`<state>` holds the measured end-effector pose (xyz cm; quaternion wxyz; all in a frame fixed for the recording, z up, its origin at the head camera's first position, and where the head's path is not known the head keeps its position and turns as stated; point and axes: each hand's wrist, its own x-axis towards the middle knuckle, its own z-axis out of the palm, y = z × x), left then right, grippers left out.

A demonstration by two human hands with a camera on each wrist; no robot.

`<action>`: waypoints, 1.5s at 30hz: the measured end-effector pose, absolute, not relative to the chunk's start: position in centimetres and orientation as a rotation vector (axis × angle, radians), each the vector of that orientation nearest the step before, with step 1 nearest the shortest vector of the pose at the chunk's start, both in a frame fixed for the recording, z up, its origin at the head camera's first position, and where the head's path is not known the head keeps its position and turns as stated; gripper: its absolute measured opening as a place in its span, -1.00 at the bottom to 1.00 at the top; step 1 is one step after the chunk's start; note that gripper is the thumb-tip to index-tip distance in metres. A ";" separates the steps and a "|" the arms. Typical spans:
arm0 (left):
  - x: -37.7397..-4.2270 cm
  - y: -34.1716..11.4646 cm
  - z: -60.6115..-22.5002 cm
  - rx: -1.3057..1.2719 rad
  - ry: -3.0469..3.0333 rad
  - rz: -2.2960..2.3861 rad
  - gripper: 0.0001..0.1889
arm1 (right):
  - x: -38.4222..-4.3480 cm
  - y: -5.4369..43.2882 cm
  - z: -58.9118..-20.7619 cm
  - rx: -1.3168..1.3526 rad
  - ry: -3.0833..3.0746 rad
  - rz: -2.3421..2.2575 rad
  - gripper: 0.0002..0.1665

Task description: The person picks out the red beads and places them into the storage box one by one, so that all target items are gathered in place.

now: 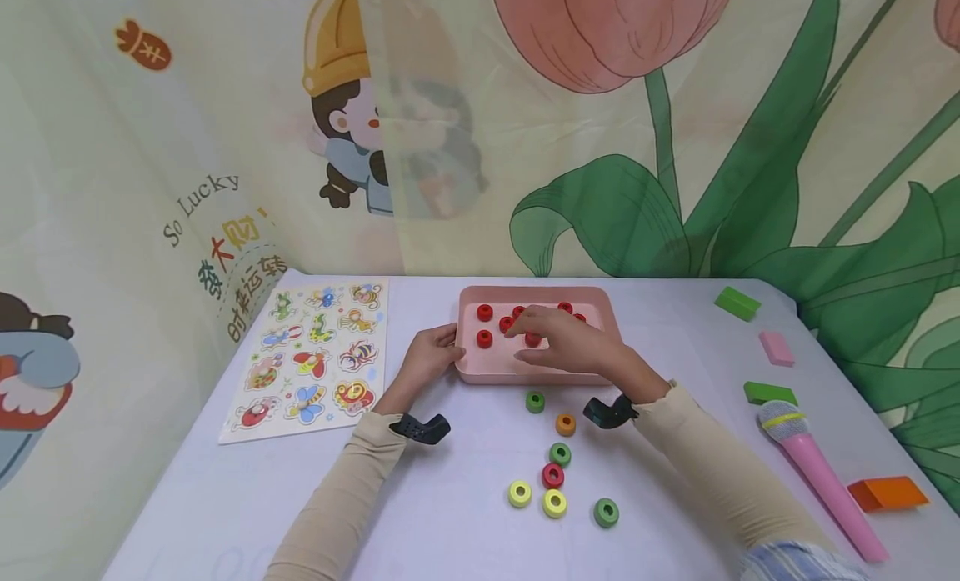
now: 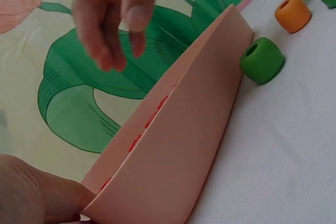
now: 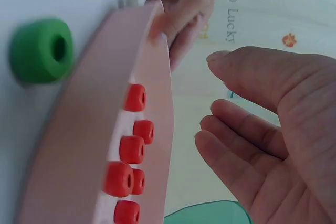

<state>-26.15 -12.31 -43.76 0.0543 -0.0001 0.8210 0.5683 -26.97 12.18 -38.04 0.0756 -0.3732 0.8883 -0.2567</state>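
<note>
A shallow pink tray (image 1: pixel 540 379) with several red beads (image 1: pixel 484 338) inside stands near the back of the table. At its left end my left hand (image 1: pixel 427 360) pinches the wall, thumb over the rim. My right hand (image 1: pixel 566 341) hovers above the tray, fingers apart and partly bent. Nothing shows between thumb and fingers in the right wrist view, where the red beads (image 3: pixel 132 149) lie below them. In the head view this hand covers part of the tray. Just outside the front wall lies a green bead (image 2: pixel 261 60), with an orange bead (image 2: pixel 292 14) beyond it.
In front of the tray lie a red bead (image 1: pixel 552 476), yellow beads (image 1: pixel 520 493) and more green beads (image 1: pixel 606 513). An insect picture board (image 1: pixel 307 360) lies at left. On the right are a pink microphone (image 1: pixel 832 489), green blocks (image 1: pixel 738 303), a pink block (image 1: pixel 776 348) and an orange block (image 1: pixel 888 493).
</note>
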 end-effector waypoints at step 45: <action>-26.3 -12.4 -43.6 -0.045 2.451 1.695 -0.44 | -14.7 14.3 -41.1 -1.231 2.422 -0.457 -0.79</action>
